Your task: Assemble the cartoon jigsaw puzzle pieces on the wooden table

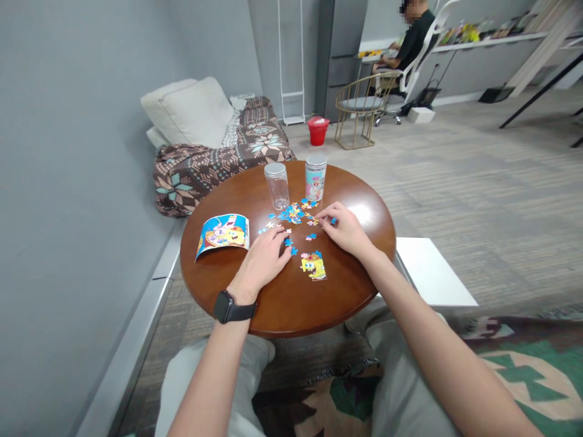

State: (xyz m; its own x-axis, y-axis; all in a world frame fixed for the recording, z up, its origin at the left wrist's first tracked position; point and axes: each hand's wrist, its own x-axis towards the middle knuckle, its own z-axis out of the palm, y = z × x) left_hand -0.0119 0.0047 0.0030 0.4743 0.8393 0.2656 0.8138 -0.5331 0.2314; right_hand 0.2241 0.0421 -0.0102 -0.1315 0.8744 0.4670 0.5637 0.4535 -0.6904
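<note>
My left hand lies on the round table with its fingers stretched out, beside loose blue jigsaw pieces. My right hand reaches to the right edge of the heap of jigsaw pieces. Its fingertips touch or hover just over pieces there, thumb and forefinger apart; a blue piece shows under the palm. Nearer to me, between the hands, lies a joined puzzle section with a yellow cartoon face. Left of my left hand, a curved picture sheet stands bowed on the table.
Behind the heap stand a clear jar and a jar with a cartoon label, both with silver lids. The brown table has a rounded edge. Beyond are a sofa, a red bin and a seated person.
</note>
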